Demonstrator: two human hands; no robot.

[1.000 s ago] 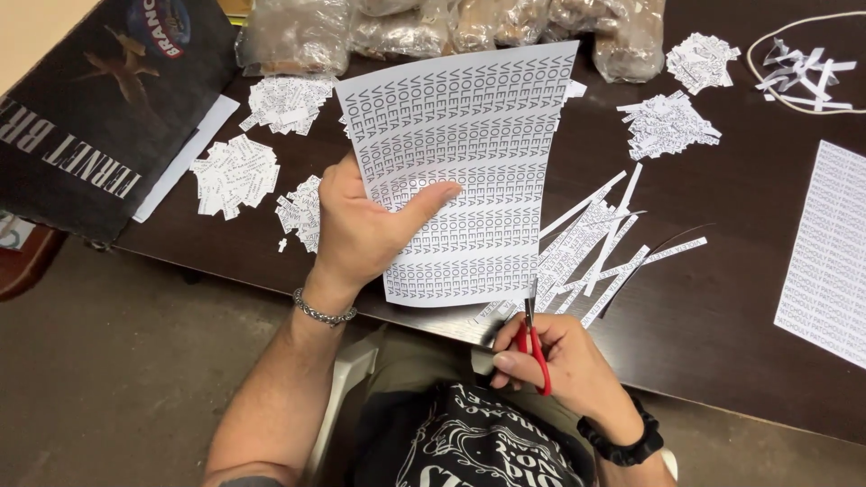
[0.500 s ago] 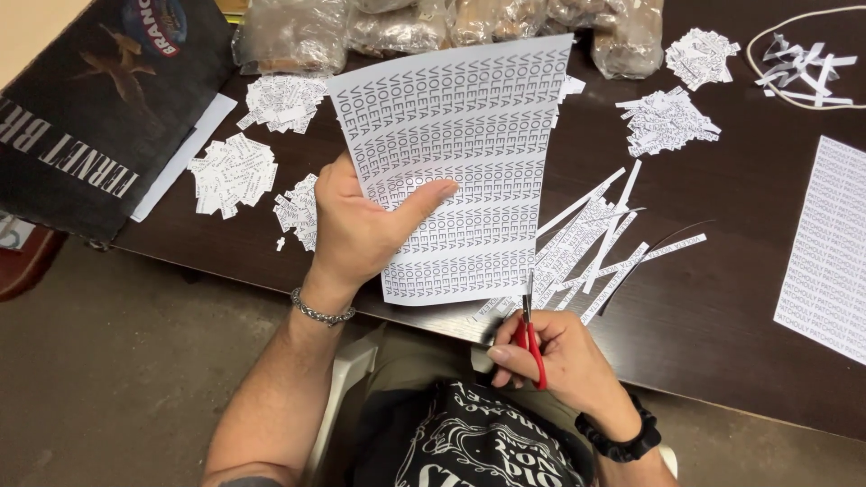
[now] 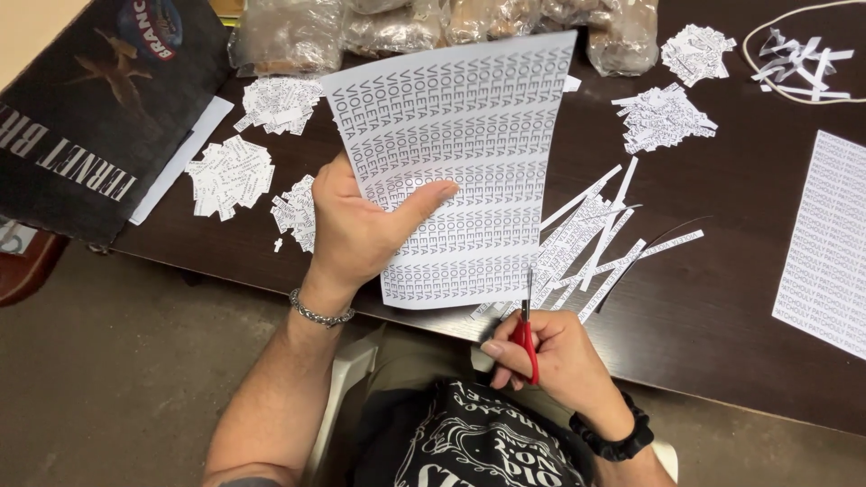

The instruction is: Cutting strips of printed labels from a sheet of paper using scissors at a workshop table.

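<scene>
My left hand point(image 3: 361, 225) pinches a white sheet of paper point(image 3: 478, 135) printed with rows of repeated words and holds it up over the dark table point(image 3: 713, 289). My right hand point(image 3: 550, 356) grips red-handled scissors point(image 3: 526, 335) just below the sheet, with the blades pointing up at its bottom edge near the right corner. A fan of long cut paper strips point(image 3: 591, 243) lies on the table to the right of the sheet.
Small piles of cut paper slips point(image 3: 230, 176) lie at left, with more slips point(image 3: 663, 117) at upper right. Another printed sheet point(image 3: 825, 243) lies at right. Clear plastic bags point(image 3: 289, 36) line the back. A dark printed bag point(image 3: 81, 126) sits at far left.
The scissors have risen slightly, so the blade tips now meet the sheet's bottom edge. The sheet has shifted a little.
</scene>
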